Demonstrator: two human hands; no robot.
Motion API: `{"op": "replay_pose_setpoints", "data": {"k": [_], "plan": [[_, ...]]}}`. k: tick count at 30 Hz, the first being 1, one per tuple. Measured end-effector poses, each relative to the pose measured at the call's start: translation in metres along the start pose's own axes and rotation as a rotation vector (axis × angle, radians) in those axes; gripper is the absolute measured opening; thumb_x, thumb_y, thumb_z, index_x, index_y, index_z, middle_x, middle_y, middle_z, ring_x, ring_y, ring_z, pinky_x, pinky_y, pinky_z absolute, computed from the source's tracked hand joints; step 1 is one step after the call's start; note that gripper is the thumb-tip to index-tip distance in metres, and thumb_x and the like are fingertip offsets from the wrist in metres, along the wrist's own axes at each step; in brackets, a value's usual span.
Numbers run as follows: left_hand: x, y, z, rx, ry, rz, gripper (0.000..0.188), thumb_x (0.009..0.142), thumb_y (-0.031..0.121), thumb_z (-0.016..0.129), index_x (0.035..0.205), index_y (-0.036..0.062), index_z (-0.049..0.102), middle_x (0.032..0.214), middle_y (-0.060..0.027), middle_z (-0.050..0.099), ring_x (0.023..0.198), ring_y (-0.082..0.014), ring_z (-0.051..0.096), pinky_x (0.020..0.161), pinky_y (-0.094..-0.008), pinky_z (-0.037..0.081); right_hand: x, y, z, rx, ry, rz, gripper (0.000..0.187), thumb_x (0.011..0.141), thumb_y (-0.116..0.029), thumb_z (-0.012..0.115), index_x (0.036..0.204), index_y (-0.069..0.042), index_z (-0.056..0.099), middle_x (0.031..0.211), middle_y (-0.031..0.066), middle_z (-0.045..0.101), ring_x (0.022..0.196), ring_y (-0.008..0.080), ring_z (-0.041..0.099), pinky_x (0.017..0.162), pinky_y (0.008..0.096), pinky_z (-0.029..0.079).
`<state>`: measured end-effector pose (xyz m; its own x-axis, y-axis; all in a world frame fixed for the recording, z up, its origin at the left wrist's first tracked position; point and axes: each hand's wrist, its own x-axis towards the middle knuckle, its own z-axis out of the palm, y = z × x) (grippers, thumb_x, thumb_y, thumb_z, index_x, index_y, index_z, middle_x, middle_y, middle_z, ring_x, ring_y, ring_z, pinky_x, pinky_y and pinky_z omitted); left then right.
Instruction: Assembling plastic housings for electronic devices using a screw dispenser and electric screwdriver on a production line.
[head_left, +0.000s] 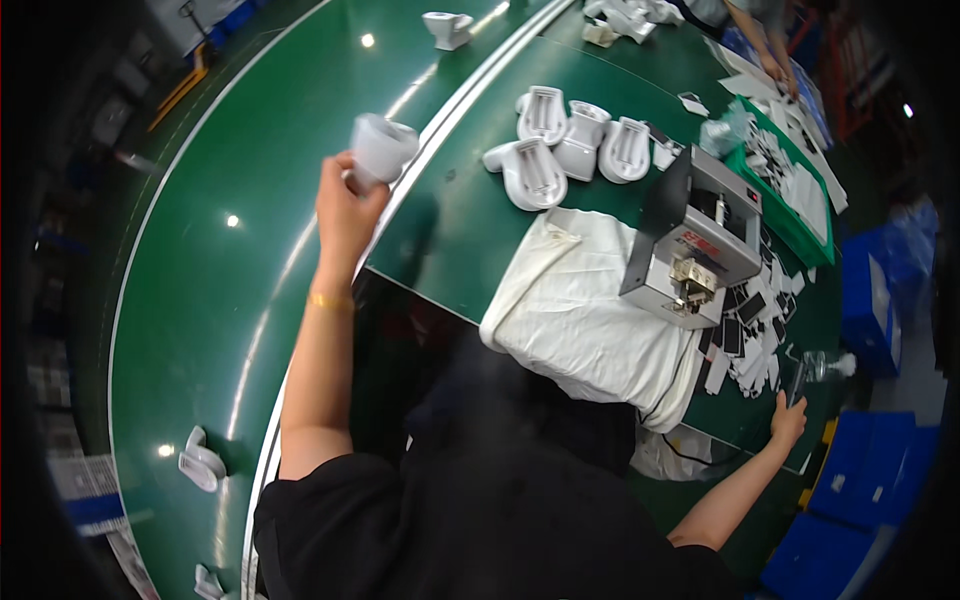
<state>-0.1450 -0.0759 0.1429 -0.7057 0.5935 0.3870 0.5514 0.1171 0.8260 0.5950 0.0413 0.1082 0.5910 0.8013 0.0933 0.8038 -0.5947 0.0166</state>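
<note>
A: Left arm stretched toward 11 o'clock, your left hand (347, 212) grips a rounded white piece (385, 147), seen against the long green surface (200, 290) close to the white rail (492, 76). Why that hold?

B: Your fingers and thumb close around its lower part, probably so that one hand bears it securely at full reach. Motion blurs the piece, so whether it is clear of the surface cannot be told.

A: And at 4 o'clock?

B: Your right hand (788, 424) is closed on a dark slim object (797, 383), thumb along it, apparently to steady it upright. Its kind cannot be made out; clear plastic (826, 366) shows just beside it.

A: Four white fittings (532, 172) cluster at 1 o'clock on your workbench (440, 210).

B: Three lie with hollow sides up, perhaps to leave the slots in view; one stands upright among them. They sit within likely reach of both your arms.

A: The boxy machine (690, 250), between 2 and 3 o'clock?

B: It stands against a white cloth (575, 315), which seems laid there to cushion parts. Loose black and white flat pieces (734, 338) spread at 3 o'clock, while the green tray (787, 232) at 2 o'clock corrals more small parts.
</note>
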Motion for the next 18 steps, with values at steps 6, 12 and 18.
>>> {"op": "replay_pose_setpoints", "data": {"k": [6,12,18], "plan": [[0.055,-0.136,-0.046,0.406,0.269,-0.137,0.052,0.076,0.033,0.079,0.108,-0.0025,0.058,0.099,-0.0239,0.069,0.095,-0.0410,0.066,0.084,-0.0456,0.052,-0.023,-0.051,-0.036,-0.049,0.008,-0.056,0.079,0.087,-0.054,0.064,0.147,-0.011,0.037,0.131,0.0258,0.056,0.120,0.0455,0.053,0.102,0.0501,0.042],[-0.005,-0.119,-0.123,0.655,0.167,-0.220,0.071,0.073,0.037,0.082,0.128,0.0010,0.055,0.125,-0.0196,0.062,0.117,-0.0380,0.056,0.100,-0.0441,0.046,-0.080,-0.087,-0.097,0.746,0.642,-0.569,0.038,0.097,-0.028,0.063,0.124,-0.002,0.064,0.122,0.0198,0.063,0.102,0.0287,0.062,0.088,0.0373,0.048],[-0.160,-0.112,-0.337,1.422,0.246,-0.688,0.075,0.071,0.053,0.079,0.133,0.0185,0.056,0.134,-0.0118,0.056,0.123,-0.0337,0.052,0.098,-0.0495,0.047,-0.205,-0.193,-0.097,1.174,0.196,-1.206,0.026,0.096,0.001,0.059,0.121,0.007,0.060,0.107,0.0115,0.065,0.094,0.0150,0.058,0.086,0.0273,0.046]]}}
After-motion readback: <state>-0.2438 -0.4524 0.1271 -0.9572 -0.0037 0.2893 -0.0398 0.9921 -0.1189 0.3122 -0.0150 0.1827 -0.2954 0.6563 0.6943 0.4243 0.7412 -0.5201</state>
